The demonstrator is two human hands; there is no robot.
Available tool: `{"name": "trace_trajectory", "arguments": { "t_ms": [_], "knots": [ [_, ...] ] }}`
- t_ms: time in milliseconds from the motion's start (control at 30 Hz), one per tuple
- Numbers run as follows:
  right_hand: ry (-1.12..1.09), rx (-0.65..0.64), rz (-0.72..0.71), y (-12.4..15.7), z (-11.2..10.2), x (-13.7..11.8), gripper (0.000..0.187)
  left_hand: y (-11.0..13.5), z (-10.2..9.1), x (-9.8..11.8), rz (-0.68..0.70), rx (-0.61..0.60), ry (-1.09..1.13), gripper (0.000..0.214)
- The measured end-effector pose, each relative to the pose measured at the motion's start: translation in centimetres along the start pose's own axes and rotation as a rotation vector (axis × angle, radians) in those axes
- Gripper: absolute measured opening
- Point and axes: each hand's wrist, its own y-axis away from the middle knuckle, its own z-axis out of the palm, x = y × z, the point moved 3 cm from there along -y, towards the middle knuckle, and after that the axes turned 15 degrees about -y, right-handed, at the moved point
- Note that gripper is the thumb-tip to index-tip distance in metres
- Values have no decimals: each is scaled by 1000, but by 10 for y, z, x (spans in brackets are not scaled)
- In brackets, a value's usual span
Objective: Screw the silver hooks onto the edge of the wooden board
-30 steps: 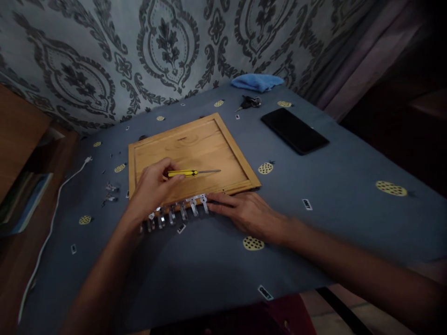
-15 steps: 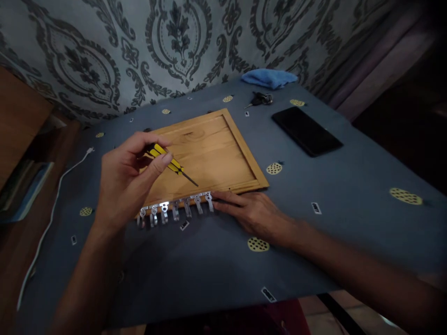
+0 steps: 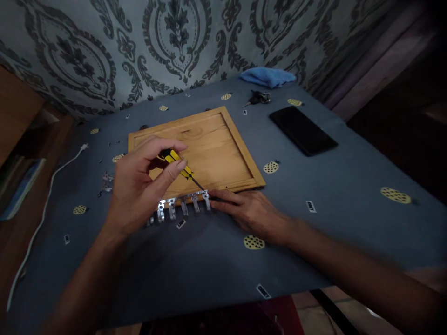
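Note:
My left hand (image 3: 141, 181) is closed round the yellow-and-black handle of a screwdriver (image 3: 179, 166). Its thin shaft slants down to the right, and the tip meets the right end of a metal hook rail (image 3: 184, 200). That rail, with several silver hooks, lies along the near edge of a framed wooden panel (image 3: 213, 144). My left hand covers the rail's left part. At the rail's right end, the fingers of my right hand (image 3: 253, 214) hold it against the panel's edge. A screw under the tip is too small to make out.
Small metal pieces (image 3: 106, 182) lie left of the panel, near a white cable (image 3: 52, 186). A black phone (image 3: 303, 131), keys (image 3: 258, 98) and a blue cloth (image 3: 268, 77) rest on the tablecloth (image 3: 195, 279) towards the back right. Books (image 3: 23, 186) stand at the far left.
My left hand has brought the screwdriver down and right, so its tip now reaches the rail's right end. My right hand keeps its place there. The view has shifted slightly.

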Motion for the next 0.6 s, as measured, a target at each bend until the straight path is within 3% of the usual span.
{"name": "trace_trajectory", "arguments": {
  "t_ms": [367, 600],
  "knots": [
    [11, -37, 12, -1, 2, 2, 60, 1, 7, -3, 46, -24, -20, 14],
    [15, -15, 4, -1, 1, 2, 58, 3, 6, 6, 158, -25, -136, 18]
  ]
}}
